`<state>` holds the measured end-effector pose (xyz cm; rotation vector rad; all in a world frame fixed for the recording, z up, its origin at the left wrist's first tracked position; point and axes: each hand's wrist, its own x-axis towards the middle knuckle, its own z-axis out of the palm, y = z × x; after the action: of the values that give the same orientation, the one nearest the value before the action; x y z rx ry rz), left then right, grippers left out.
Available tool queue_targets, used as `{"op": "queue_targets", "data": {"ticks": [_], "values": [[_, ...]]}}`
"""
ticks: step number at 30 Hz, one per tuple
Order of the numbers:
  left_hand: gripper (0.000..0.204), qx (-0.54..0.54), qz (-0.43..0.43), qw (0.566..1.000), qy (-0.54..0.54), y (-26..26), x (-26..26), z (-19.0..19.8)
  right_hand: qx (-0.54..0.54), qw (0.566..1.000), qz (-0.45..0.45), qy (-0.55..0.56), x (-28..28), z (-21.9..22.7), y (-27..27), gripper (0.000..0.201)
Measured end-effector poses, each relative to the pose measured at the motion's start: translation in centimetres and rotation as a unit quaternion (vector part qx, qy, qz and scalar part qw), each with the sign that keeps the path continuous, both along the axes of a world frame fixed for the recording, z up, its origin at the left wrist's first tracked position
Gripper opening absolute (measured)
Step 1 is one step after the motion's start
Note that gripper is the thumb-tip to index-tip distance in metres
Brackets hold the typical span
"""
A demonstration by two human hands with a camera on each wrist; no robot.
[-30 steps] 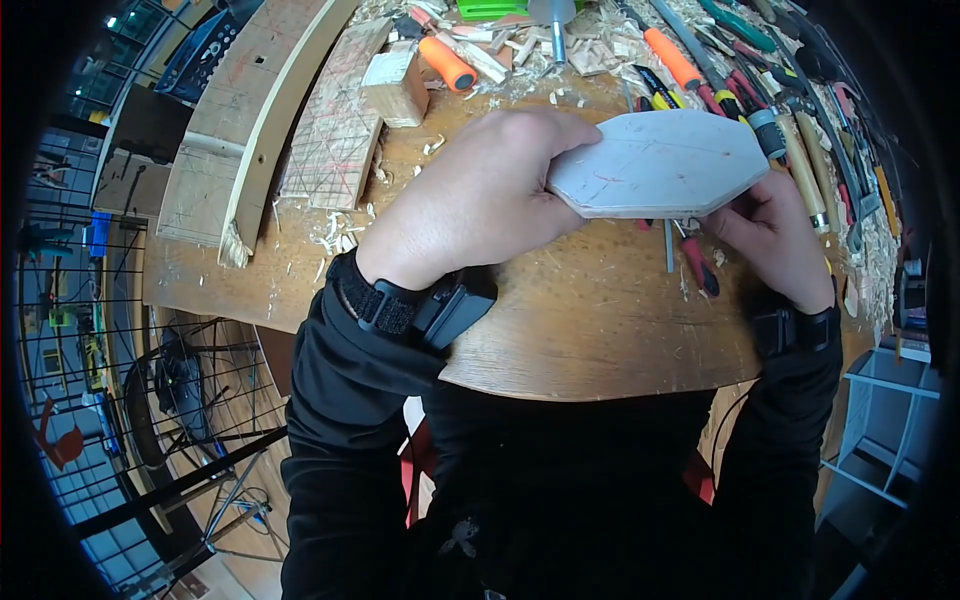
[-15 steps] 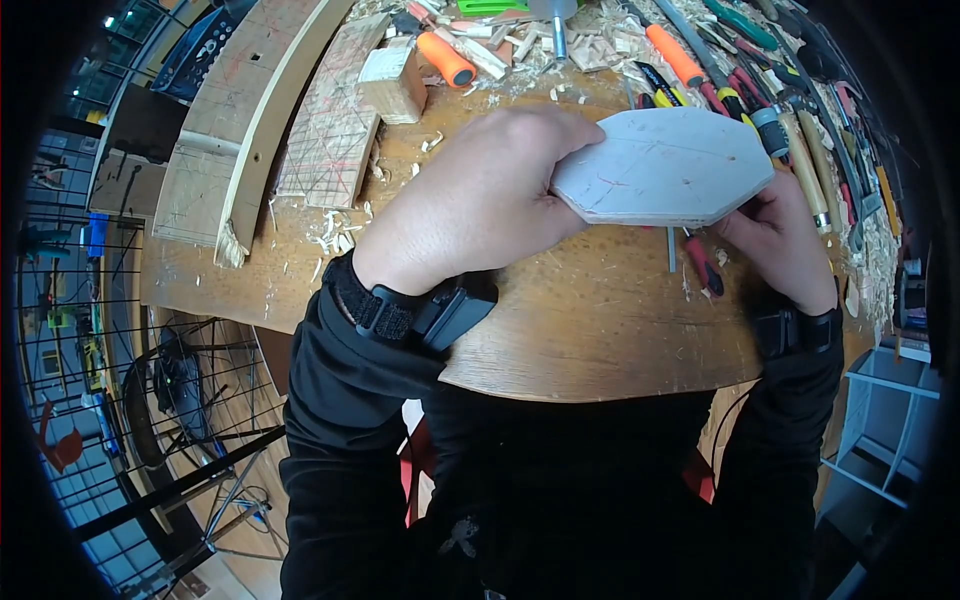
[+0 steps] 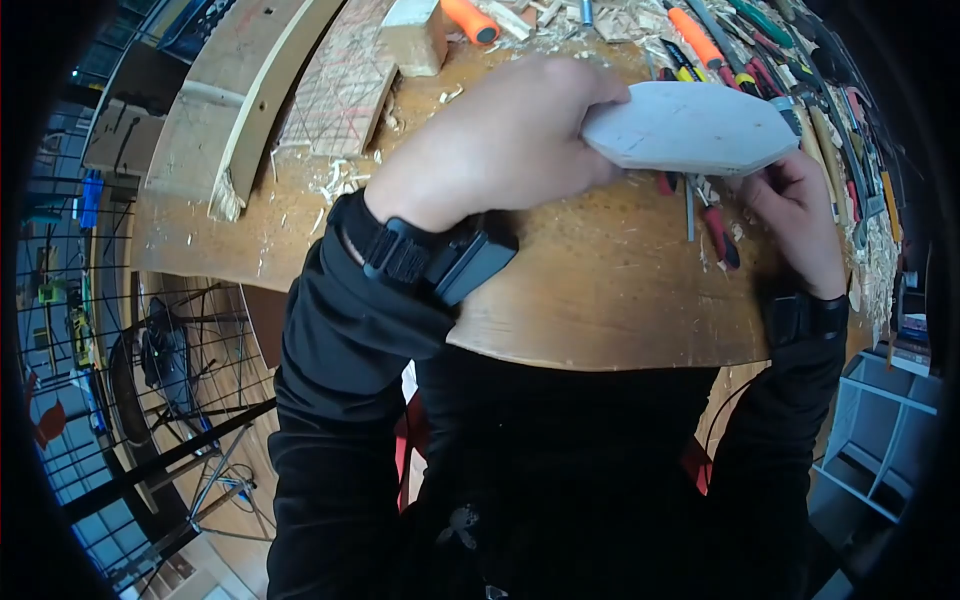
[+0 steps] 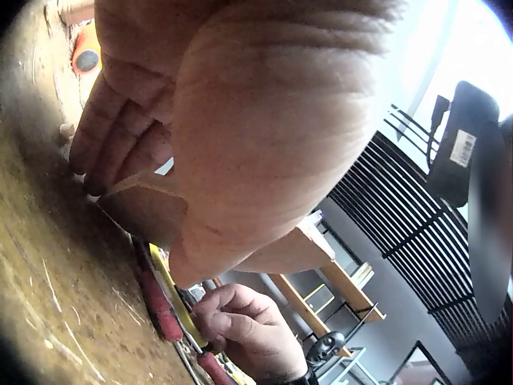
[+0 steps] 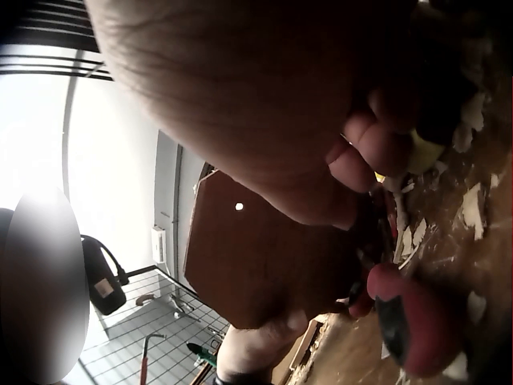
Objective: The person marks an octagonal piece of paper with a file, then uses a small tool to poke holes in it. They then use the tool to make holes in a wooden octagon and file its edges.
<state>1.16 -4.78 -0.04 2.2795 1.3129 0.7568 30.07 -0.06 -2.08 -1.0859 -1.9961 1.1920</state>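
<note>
A pale, many-sided flat wooden board [image 3: 690,125] is held above the table between both hands. The left hand [image 3: 510,135] grips its left end, thumb along the near side. At the right end the right hand [image 3: 795,205] pinches the near right edge, fingers curled beneath. In the right wrist view the board's shaded underside [image 5: 264,249] shows beside the right hand [image 5: 256,104], with the left hand [image 5: 260,345] at its far end. The left wrist view shows the left hand's palm [image 4: 264,136] close up, its curled fingers partly hiding the board.
Wood shavings and several hand tools lie along the right side, with an orange handle [image 3: 695,38] among them. A red-and-black handle [image 3: 720,238] lies under the board. Wooden planks [image 3: 340,100] and a block [image 3: 413,38] stand at the left of the table [image 3: 600,290].
The head view has shifted, so the table's contents sit higher in it. The board appears more edge-on, tilted differently from before; both hands keep hold of it.
</note>
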Motion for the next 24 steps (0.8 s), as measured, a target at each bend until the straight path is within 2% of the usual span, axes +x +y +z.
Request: {"op": "queue_targets", "data": {"ticks": [3,6,24], "values": [[0.045,0.018,0.008,1.000,0.002,0.16,-0.19,-0.53,-0.014,0.999,-0.017,0.046,0.28,-0.60,-0.18,0.017],[0.044,0.014,0.010,1.000,-0.010,0.23,-0.46,-0.57,0.010,0.998,-0.064,0.016,0.37,-0.58,-0.76,0.016],[0.040,0.004,-0.003,1.000,-0.029,0.46,-0.70,-0.64,-0.003,0.997,-0.065,0.052,0.24,-0.98,-0.62,0.009]]}}
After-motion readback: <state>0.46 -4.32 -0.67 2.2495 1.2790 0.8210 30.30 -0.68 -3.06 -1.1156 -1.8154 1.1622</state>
